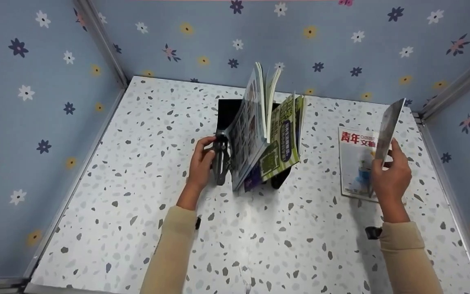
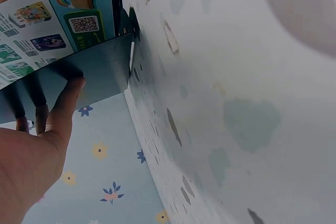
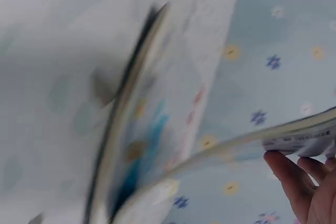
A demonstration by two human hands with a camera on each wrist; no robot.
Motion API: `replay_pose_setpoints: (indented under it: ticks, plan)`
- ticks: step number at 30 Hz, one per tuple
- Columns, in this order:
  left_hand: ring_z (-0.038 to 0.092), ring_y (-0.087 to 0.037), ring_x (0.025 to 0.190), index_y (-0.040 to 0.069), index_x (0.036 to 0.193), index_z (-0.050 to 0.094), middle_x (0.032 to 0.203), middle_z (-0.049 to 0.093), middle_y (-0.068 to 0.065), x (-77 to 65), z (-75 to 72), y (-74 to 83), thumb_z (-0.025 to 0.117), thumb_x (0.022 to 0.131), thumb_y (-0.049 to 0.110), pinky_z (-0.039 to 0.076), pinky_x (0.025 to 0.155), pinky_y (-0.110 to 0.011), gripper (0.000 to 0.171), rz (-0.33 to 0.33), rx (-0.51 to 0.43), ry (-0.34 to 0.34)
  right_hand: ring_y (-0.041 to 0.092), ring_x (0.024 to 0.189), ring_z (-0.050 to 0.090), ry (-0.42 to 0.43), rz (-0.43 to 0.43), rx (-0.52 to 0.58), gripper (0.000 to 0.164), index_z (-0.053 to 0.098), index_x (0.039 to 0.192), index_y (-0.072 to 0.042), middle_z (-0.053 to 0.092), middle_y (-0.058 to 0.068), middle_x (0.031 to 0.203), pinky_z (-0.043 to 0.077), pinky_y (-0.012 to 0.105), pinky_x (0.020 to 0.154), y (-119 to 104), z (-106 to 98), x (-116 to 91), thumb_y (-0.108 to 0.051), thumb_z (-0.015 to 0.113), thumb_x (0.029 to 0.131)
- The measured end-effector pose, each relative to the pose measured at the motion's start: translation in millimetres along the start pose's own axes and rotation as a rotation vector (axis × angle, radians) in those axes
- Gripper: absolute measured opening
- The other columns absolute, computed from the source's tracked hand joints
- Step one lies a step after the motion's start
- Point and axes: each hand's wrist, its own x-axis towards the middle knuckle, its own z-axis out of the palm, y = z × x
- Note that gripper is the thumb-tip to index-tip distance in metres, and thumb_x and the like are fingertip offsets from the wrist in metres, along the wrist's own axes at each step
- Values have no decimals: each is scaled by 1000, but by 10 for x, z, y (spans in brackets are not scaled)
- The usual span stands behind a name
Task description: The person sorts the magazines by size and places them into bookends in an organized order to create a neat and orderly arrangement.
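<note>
A black bookend (image 1: 221, 159) stands near the middle of the table, with several books leaning in it. A book with a picture-grid cover (image 1: 246, 134) tilts beside its left plate, and a green book (image 1: 282, 141) leans at the right. My left hand (image 1: 202, 163) touches the outer face of that plate; in the left wrist view, fingertips (image 2: 76, 83) press against the dark plate (image 2: 102, 72). At the right, my right hand (image 1: 392, 175) pinches a thin magazine (image 1: 389, 128) held on edge. Below it lies another magazine (image 1: 351, 163) with a red title, partly hidden by the held one.
The speckled white table (image 1: 145, 228) is bounded by blue flowered panels at the back (image 1: 202, 41), left (image 1: 35, 122) and right (image 1: 469, 163). Metal posts stand at the back corners. A black strap piece (image 1: 373, 232) shows at the right wrist.
</note>
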Motion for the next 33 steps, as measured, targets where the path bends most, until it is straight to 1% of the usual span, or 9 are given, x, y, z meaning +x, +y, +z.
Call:
replay_pose_setpoints:
  ticks: [3,5,8,10,13,17,23,27,33]
  plan:
    - [55,-13,99,-6,136,42,140,38,-27,-10,2,7,39,97,5,48,71,-28,40,3,7,4,31,87,64,112,-101,134,52,53,139,-12,64,21,116,42,22,74,-272,25,-60,-2,56,88]
    - [54,-12,97,-6,136,42,140,38,-28,-13,5,10,39,97,5,47,68,-26,41,7,12,6,18,80,64,168,-158,230,52,55,137,-8,65,20,110,40,13,69,-462,39,-101,1,55,86]
    - [54,-12,94,-7,136,42,140,37,-31,-18,6,10,38,97,5,45,64,-24,41,18,17,8,0,71,59,227,-207,387,52,57,134,-3,66,15,101,38,7,60,-753,54,-159,6,54,83]
    - [54,-11,95,-8,135,42,140,38,-30,-17,7,9,38,96,5,45,64,-23,41,21,19,11,-5,63,55,262,-225,477,52,58,132,-1,66,10,96,37,7,53,-940,62,-199,6,53,80]
    - [54,-10,96,-8,135,42,139,38,-30,-18,6,11,38,96,4,46,66,-24,40,25,16,12,0,64,60,321,-252,585,50,59,128,5,67,8,96,39,8,50,-1199,78,-265,6,54,78]
    - [55,-11,98,-6,134,43,138,39,-28,-19,7,20,39,97,3,46,70,-27,38,25,17,15,8,69,66,420,-301,682,48,57,123,14,68,13,95,42,10,52,-1491,100,-345,4,56,76]
    - [55,-13,102,-4,134,45,139,42,-24,-17,3,41,40,96,4,47,74,-31,39,18,34,25,12,67,63,533,-385,850,48,52,117,22,68,17,99,39,10,53,-1782,174,-435,8,56,71]
    - [55,-14,101,-5,135,45,139,41,-25,-14,3,41,40,96,4,47,71,-31,40,15,24,29,10,63,60,525,-445,911,49,59,118,12,68,15,98,38,10,52,-1836,290,-474,12,56,69]
    - [55,-13,102,-5,134,43,140,39,-27,-13,10,30,39,97,4,49,71,-25,39,6,4,16,6,47,35,498,-509,933,62,63,126,-13,67,13,97,30,17,47,-1785,480,-524,13,57,70]
